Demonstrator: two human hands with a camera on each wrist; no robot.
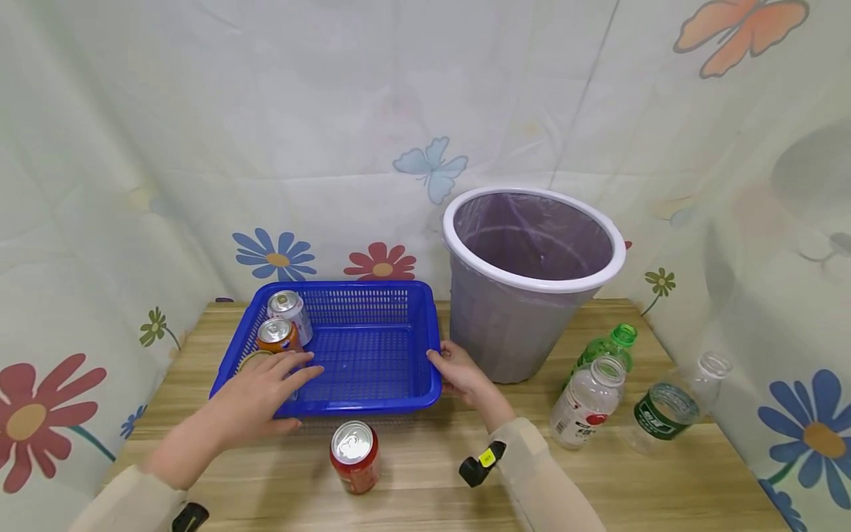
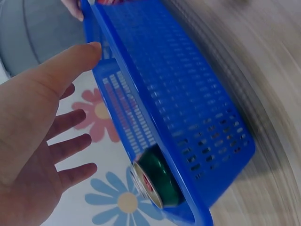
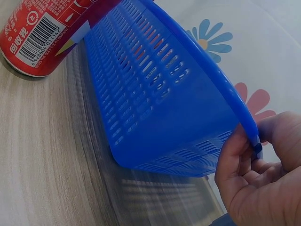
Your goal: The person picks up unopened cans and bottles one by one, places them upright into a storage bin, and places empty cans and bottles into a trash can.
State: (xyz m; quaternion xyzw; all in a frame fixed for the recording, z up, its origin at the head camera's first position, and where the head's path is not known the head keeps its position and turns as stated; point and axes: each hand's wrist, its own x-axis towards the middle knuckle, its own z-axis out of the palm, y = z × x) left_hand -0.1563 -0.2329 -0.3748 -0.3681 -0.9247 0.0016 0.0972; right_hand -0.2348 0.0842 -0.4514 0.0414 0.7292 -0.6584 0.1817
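blue basket (image 1: 372, 404), cans (image 1: 278, 332) already inside; red can (image 1: 357, 465) and bottles (image 1: 585, 411) still outside; right hand (image 1: 464, 373) pinches basket, left hand (image 1: 254, 393) spread, empty.

Behind the bare left hand (image 1: 255, 395), a plain cream-coloured fabric sleeve (image 1: 122, 506) covers the forearm, its cuff ending just short of the wrist. A small black device (image 1: 190, 516) sits on the thumb side of that cuff; its finer details are too small to tell. Behind the bare right hand (image 1: 462, 373), a matching cream-coloured right sleeve (image 1: 548, 480) shows soft, faint creases near its cuff. On the thumb side there sits a second black device (image 1: 474, 471), with a rounded end and a bright yellow label (image 1: 488, 458) whose dark marking is too small to read.
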